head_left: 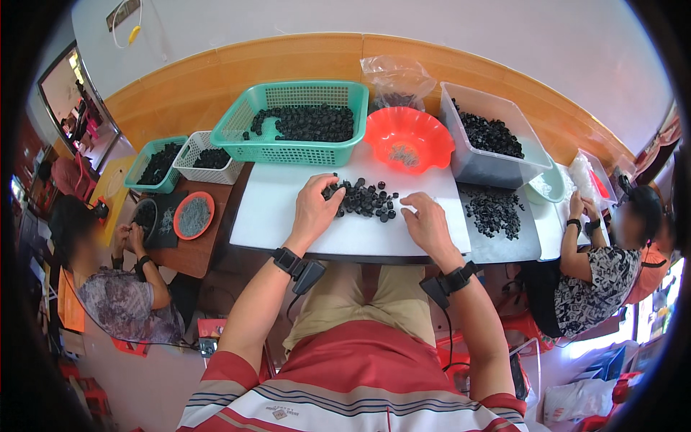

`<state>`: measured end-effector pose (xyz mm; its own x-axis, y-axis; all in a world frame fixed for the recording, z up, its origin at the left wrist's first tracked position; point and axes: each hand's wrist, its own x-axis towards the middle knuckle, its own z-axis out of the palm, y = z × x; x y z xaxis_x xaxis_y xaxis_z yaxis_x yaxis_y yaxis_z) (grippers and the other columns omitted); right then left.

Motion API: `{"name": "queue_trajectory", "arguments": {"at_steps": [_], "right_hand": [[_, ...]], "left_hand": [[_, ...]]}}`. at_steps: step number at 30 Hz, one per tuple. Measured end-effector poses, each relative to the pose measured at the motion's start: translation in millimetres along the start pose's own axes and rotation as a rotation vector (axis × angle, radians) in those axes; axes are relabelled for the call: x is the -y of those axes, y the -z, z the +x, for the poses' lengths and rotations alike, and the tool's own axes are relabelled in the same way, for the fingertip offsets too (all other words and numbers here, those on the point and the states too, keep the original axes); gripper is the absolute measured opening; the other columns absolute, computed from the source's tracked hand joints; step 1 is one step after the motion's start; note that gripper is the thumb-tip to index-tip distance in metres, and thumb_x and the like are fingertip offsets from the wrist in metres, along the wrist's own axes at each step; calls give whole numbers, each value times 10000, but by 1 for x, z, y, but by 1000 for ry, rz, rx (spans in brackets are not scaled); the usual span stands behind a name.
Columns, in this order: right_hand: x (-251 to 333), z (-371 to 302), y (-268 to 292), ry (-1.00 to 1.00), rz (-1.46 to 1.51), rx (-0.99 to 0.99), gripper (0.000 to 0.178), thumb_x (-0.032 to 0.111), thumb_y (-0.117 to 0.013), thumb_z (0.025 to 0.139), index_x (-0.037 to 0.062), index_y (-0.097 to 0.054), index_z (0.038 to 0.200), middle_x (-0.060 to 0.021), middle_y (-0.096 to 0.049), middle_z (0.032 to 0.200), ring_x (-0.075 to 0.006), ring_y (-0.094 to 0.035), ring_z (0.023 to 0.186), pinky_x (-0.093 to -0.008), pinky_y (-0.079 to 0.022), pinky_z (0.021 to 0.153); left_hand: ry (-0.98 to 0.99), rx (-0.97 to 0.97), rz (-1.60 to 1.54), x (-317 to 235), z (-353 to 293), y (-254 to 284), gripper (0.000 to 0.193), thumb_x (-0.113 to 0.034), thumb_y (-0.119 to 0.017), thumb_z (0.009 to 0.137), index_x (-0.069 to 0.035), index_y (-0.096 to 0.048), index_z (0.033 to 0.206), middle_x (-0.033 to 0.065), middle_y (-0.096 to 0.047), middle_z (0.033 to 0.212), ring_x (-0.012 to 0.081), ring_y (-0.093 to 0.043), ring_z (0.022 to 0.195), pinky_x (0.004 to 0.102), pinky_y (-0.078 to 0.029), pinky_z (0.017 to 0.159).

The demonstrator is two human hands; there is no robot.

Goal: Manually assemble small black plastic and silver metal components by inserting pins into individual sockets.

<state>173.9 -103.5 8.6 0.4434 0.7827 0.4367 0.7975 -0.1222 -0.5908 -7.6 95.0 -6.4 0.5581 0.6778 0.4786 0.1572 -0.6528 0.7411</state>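
Observation:
A loose pile of small black round parts [367, 201], like caps or knobs, lies on the white work surface [277, 194] in front of me. My left hand [314, 209] curves round the pile's left edge. Its fingertips and thumb are apart, with a few black parts showing between them. At the right edge of the pile my right hand [428, 222] hovers or rests with bent fingers. A gap shows between its finger and thumb, and no part can be seen in it. Each wrist wears a black strap with a device.
Behind the pile stand a green basket [288, 153] of black parts, a red scalloped bowl [374, 133] with small pale pieces, and a clear bin [497, 171] of black parts. More black pieces [495, 214] lie at right. Co-workers sit at left [129, 302] and right [601, 266].

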Motion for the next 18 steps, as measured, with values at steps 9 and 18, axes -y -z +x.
{"name": "queue_trajectory", "arguments": {"at_steps": [9, 18], "right_hand": [[-7, 32, -10, 3, -186, 106, 235, 5, -649, 874, 12, -715, 1100, -166, -708, 1122, -405, -681, 998, -478, -540, 865], [-5, 20, -7, 10, -127, -20, 201, 27, -655, 900, 20, -705, 1095, -155, -708, 1097, -388, -684, 963, -455, -541, 831]], "left_hand": [[0, -21, -27, -2, -1, -3, 277, -182, -745, 899, 3, -709, 1102, 175, -704, 1187, 360, -668, 1108, 419, -525, 976], [-119, -67, 59, -3, -3, -3, 252, -100, -750, 892, 12, -705, 1113, 165, -708, 1198, 333, -675, 1104, 389, -526, 974]]}}
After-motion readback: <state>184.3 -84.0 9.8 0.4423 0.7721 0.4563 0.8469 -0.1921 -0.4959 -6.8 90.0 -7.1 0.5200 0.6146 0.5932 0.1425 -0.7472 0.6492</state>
